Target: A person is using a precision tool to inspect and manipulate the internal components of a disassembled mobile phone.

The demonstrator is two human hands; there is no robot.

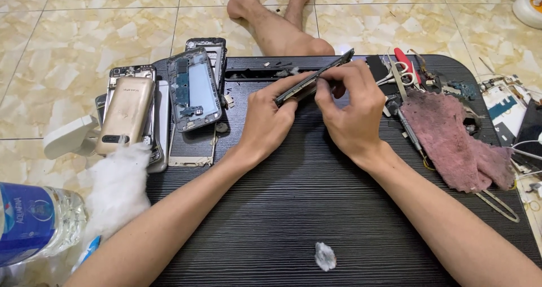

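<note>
Head view shows both hands raised over the far middle of the black tabletop (293,208), working a thin dark phone frame (314,77) held edge-on and tilted. The left hand (265,120) has its fingers clamped on the frame's lower end; the right hand (353,109) pinches the middle of its edge, fingertips pressed together there, and whether it holds a small tool I cannot tell. Held only by its ends, the slim frame could flex or crack if the pinch twists it. A slip would drop it toward the scissors (398,72) and screwdriver (403,126) beside the pink cloth (451,140) near the right edge. Stacked phone bodies (195,86) crowd the far left corner.
</note>
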